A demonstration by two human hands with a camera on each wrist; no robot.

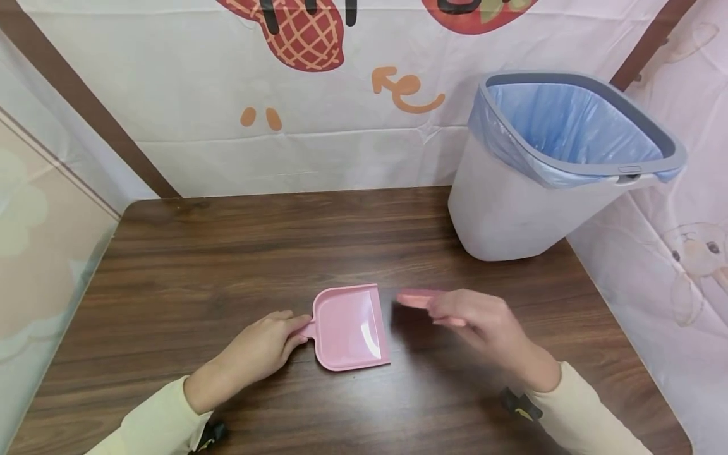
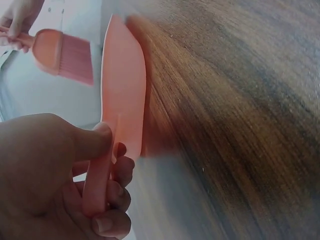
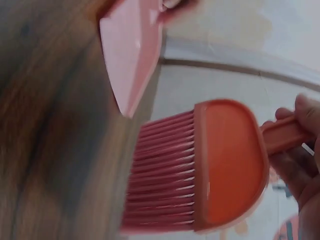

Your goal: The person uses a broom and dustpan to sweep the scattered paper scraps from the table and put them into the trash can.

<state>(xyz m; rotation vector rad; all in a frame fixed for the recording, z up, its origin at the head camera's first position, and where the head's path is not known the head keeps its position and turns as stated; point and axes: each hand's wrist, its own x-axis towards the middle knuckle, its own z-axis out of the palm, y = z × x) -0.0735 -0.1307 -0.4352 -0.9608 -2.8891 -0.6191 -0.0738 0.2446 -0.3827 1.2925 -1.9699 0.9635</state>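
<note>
My left hand [image 1: 264, 344] grips the short handle of a pink dustpan [image 1: 347, 328], thumb on top and fingers curled beneath, as the left wrist view shows. The pan's flat front lip points right, and its body lies on or close over the table. My right hand [image 1: 483, 319] holds a small pink hand brush [image 1: 418, 298] by its handle, just right of the lip. In the right wrist view the brush's bristles [image 3: 162, 175] are spread in a wide row, apart from the dustpan. The right hand is slightly blurred in the head view.
A white trash bin [image 1: 512, 215] with a grey rim and blue liner bag [image 1: 574, 120] stands at the table's back right. Dark wood-grain table [image 1: 239, 253] lies under both hands. A printed curtain [image 1: 188, 95] hangs along the back edge.
</note>
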